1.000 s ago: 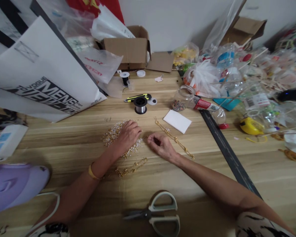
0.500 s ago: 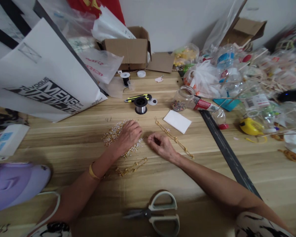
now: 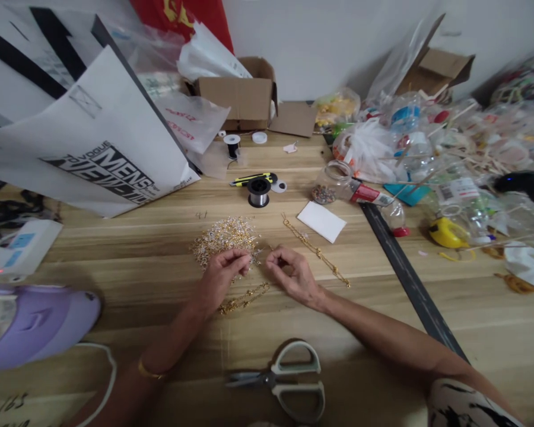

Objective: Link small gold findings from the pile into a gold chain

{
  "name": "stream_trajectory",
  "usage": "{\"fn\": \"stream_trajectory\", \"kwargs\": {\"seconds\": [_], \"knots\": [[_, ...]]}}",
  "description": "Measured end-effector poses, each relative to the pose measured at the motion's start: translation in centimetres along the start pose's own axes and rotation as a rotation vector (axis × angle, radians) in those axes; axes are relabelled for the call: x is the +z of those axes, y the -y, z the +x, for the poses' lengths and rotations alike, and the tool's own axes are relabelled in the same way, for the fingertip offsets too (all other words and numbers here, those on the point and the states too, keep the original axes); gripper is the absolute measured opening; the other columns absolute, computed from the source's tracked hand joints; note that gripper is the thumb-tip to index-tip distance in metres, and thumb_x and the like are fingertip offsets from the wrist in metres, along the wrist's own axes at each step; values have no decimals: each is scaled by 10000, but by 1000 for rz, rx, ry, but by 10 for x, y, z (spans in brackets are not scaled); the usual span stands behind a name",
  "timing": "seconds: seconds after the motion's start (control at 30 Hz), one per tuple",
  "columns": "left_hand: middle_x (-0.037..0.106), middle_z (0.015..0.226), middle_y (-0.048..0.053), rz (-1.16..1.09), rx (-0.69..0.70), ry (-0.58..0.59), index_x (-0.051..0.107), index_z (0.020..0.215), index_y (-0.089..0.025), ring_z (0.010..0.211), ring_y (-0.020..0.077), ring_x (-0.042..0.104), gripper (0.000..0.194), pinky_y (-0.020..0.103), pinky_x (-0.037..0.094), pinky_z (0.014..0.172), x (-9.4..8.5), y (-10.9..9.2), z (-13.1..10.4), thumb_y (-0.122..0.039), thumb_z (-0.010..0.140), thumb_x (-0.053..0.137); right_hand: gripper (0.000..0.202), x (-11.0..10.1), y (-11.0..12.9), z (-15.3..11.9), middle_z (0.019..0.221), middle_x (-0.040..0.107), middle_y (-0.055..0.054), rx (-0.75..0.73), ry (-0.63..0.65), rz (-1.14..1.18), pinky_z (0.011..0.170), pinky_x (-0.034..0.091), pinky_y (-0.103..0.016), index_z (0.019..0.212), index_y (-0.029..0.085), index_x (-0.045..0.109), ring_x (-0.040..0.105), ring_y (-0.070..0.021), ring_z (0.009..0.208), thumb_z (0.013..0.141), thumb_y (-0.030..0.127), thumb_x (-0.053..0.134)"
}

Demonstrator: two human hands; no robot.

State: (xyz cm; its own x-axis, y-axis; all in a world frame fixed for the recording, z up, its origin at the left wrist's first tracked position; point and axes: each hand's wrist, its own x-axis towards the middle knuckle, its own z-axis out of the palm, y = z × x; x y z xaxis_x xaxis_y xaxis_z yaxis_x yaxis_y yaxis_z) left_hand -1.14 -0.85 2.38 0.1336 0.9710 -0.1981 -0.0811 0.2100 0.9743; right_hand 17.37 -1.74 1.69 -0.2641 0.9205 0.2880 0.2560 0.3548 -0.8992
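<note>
My left hand (image 3: 226, 274) is closed in a pinch at the near edge of a pile of gold and clear beads (image 3: 225, 236). Whatever lies between its fingertips is too small to make out. My right hand (image 3: 293, 276) is just to the right of the pile, with thumb and forefinger pinched together; a tiny item may show at the tips, too small to name. A gold beaded chain (image 3: 244, 299) lies on the table below the left hand. Another gold chain (image 3: 319, 254) stretches diagonally beyond the right hand.
Scissors (image 3: 280, 379) lie near the front edge. Behind the pile are a wire spool (image 3: 258, 193), a yellow cutter (image 3: 249, 179) and a bead jar (image 3: 331, 182). A folded white paper (image 3: 321, 221) sits right of centre. A large paper bag (image 3: 93, 136) stands left; plastic bottles (image 3: 407, 112) crowd the right.
My left hand has drawn back toward me from over the bead pile, uncovering more of it. The right hand stays in nearly the same place. The view has shifted slightly.
</note>
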Motion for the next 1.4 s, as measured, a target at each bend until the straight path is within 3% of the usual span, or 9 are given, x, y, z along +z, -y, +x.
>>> {"fn": "stream_trajectory", "kwargs": {"seconds": [0.27, 0.47, 0.8, 1.4], "knots": [[584, 561, -15, -261, -111, 77, 654, 679, -127, 541, 91, 507, 253, 224, 407, 562, -2, 9, 1, -332, 626, 793, 106, 6, 14, -1, 725, 557, -22, -43, 50, -43, 608, 407, -251, 787, 173, 558, 505, -130, 660, 878, 206, 513], [604, 609, 0, -344, -136, 136, 651, 698, -119, 604, 105, 540, 238, 246, 439, 629, -4, 12, 2, -304, 651, 792, 108, 14, 19, 4, 747, 586, -32, -33, 46, -21, 634, 434, -258, 799, 175, 563, 538, -135, 683, 886, 214, 514], [611, 611, 0, -393, -132, 121, 649, 716, -121, 600, 104, 541, 219, 253, 438, 624, -5, 20, 3, -288, 671, 782, 73, 21, -2, 3, 776, 620, -60, -279, 1, -131, 658, 467, -283, 840, 194, 555, 568, -159, 710, 885, 193, 497], [617, 602, 1, -326, -104, 134, 636, 671, -129, 609, 113, 552, 213, 254, 437, 647, 0, 21, -1, -291, 677, 774, 56, 19, -13, 1, 773, 610, -56, -277, 22, -167, 657, 460, -285, 855, 191, 555, 559, -157, 699, 879, 178, 507]]}}
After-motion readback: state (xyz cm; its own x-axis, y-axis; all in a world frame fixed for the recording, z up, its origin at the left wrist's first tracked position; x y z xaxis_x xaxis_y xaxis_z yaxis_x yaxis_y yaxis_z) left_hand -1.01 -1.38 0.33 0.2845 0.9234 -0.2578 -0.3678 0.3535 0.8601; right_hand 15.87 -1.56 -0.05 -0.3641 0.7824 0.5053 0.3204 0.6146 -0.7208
